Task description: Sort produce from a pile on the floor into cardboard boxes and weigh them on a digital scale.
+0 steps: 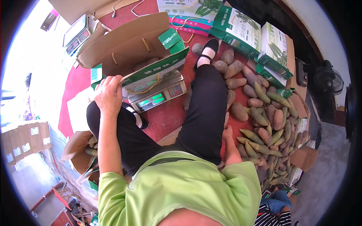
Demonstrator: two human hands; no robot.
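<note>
My left hand (108, 94) is closed over the near left corner of an open cardboard gift box (122, 45), its fingers gripping the rim. The box has a green printed side and rope handles, and it rests on a digital scale (154, 100) with a lit green display. Little of what lies inside shows past the raised front wall. Beside my right thigh, low by the heap of brown and green-skinned tubers (260, 116), is my right hand (227, 133). My leg hides its fingers, so I cannot make out whether they hold anything.
Green and white gift boxes (241, 32) stand behind the heap. A second scale (76, 35) is at the far left. An open carton (81, 152) with tubers sits by my left leg. Another person in a striped top (273, 215) is at the lower right.
</note>
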